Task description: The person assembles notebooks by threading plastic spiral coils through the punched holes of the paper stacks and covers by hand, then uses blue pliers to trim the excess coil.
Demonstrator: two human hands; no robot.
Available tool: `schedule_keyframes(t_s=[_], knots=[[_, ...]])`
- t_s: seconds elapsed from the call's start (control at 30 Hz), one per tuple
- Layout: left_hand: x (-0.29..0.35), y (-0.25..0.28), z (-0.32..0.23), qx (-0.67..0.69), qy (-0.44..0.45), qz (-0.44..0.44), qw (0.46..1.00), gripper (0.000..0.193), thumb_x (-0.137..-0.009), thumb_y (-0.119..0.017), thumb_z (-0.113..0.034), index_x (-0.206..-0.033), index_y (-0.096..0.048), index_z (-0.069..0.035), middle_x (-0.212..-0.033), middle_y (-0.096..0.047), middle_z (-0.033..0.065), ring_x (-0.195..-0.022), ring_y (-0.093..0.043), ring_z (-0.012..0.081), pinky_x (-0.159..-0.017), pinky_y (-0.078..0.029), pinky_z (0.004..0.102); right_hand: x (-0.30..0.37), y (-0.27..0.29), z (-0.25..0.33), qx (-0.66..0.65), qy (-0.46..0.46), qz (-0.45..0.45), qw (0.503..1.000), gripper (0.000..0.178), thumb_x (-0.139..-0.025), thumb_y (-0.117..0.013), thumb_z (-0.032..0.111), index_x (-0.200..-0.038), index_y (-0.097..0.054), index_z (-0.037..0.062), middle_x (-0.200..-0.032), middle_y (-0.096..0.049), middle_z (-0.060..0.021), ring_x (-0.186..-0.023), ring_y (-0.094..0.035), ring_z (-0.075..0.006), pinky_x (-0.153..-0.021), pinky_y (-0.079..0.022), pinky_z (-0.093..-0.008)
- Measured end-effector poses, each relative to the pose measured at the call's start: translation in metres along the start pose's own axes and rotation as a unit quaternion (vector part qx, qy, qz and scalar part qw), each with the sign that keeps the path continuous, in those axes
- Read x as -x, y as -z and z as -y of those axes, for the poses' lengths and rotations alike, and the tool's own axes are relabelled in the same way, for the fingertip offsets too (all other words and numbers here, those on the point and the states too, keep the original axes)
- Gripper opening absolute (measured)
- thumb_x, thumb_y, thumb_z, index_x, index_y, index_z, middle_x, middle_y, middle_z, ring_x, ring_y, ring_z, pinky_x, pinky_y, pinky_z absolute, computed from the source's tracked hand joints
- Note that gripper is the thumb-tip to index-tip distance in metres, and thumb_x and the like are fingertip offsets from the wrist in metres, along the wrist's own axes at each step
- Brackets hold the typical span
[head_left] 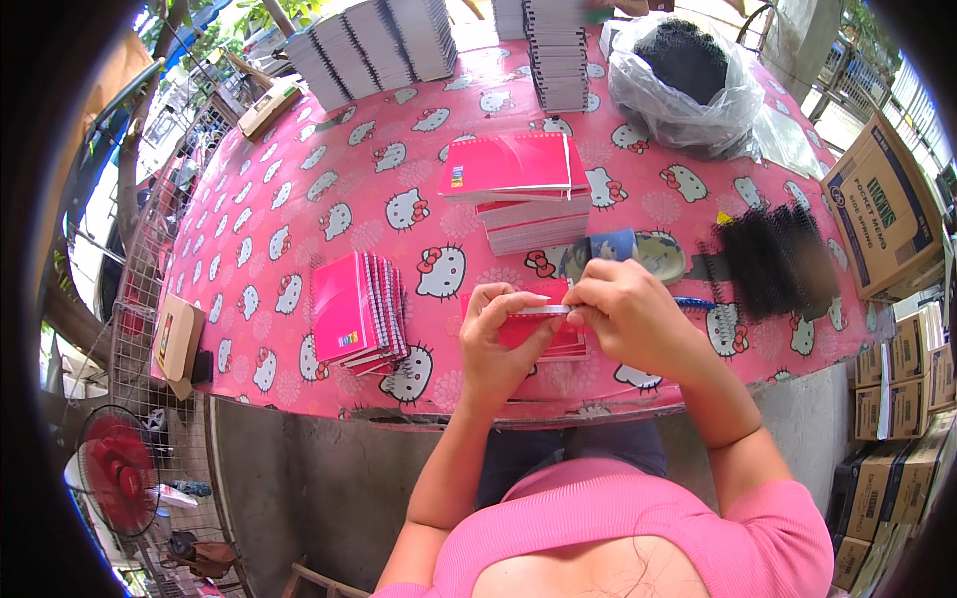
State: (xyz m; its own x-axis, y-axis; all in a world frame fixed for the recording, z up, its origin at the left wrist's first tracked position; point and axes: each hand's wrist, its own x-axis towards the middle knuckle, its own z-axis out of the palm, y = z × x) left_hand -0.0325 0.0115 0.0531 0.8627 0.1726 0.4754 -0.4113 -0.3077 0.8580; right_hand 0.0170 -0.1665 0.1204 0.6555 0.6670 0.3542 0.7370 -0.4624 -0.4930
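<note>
Just above the near edge of the table, my left hand (506,334) grips a thin notebook (544,311), turned edge-on with its white side showing. My right hand (623,304) pinches at the right end of the same notebook; what its fingertips hold there is hidden. Under both hands lie pink-red notebooks (570,349). To the left, a leaning stack of spiral-bound pink notebooks (344,309) shows its coils. Beyond my hands rises a taller pile of pink-covered notebooks (508,164). Black spiral coils (773,261) lie heaped at the right, and a blue slender item (693,302) sits beside my right wrist.
A camouflage-patterned item (658,256) lies just past my right hand. Farther back stand white-paged spiral stacks (374,50) and a plastic bag (683,85) of black coils. Cardboard boxes (887,214) line the right side; a red fan (120,468) stands lower left.
</note>
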Motion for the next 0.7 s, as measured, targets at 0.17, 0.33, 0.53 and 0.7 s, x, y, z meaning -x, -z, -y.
schedule_keyframes(t_s=[0.17, 0.33, 0.53, 0.7], knots=[[0.001, 0.0, 0.003, -0.017, -0.036, 0.007, 0.999, 0.029, -0.066, -0.08, 0.003, -0.092, -0.068, -0.004, -0.097, -0.054, 0.0059, -0.091, -0.054, 0.0149, -0.08, -0.045, 0.027, 0.005, 0.015, 0.004, 0.112, -0.006, 0.007, 0.994, 0.021, -0.081, -0.067, 0.024, -0.085, -0.064, 0.0036, -0.081, -0.061, -0.0102, -0.083, -0.062, -0.0289, -0.072, -0.045, -0.0403], [0.003, 0.001, -0.005, 0.045, -0.002, -0.012, 0.999, 0.026, -0.067, -0.079, 0.006, -0.089, -0.067, -0.002, -0.094, -0.056, 0.0062, -0.089, -0.056, 0.015, -0.08, -0.045, 0.0264, 0.003, 0.059, 0.033, 0.093, -0.002, 0.023, 0.995, 0.04, -0.075, -0.072, 0.039, -0.086, -0.063, 0.0023, -0.088, -0.066, -0.0138, -0.085, -0.065, -0.0313, -0.074, -0.048, -0.0409], [0.0, -0.001, -0.001, 0.038, -0.005, -0.011, 0.999, 0.026, -0.068, -0.08, 0.003, -0.091, -0.068, -0.003, -0.092, -0.063, 0.0057, -0.084, -0.061, 0.0141, -0.073, -0.049, 0.0263, -0.022, 0.036, 0.012, 0.105, -0.038, 0.25, 0.962, 0.051, -0.073, -0.072, 0.046, -0.096, -0.064, 0.0015, -0.089, -0.067, -0.016, -0.085, -0.066, -0.0327, -0.072, -0.051, -0.0421], [0.003, -0.007, -0.001, 0.136, 0.071, -0.01, 0.988, 0.047, -0.071, -0.079, 0.004, -0.112, -0.058, -0.004, -0.086, -0.059, 0.002, -0.08, -0.056, 0.0085, -0.073, -0.048, 0.0232, -0.028, 0.016, 0.012, 0.147, -0.085, 0.284, 0.944, 0.042, -0.072, -0.074, 0.042, -0.077, -0.067, 0.0008, -0.074, -0.067, -0.0179, -0.076, -0.067, -0.035, -0.065, -0.053, -0.0427]])
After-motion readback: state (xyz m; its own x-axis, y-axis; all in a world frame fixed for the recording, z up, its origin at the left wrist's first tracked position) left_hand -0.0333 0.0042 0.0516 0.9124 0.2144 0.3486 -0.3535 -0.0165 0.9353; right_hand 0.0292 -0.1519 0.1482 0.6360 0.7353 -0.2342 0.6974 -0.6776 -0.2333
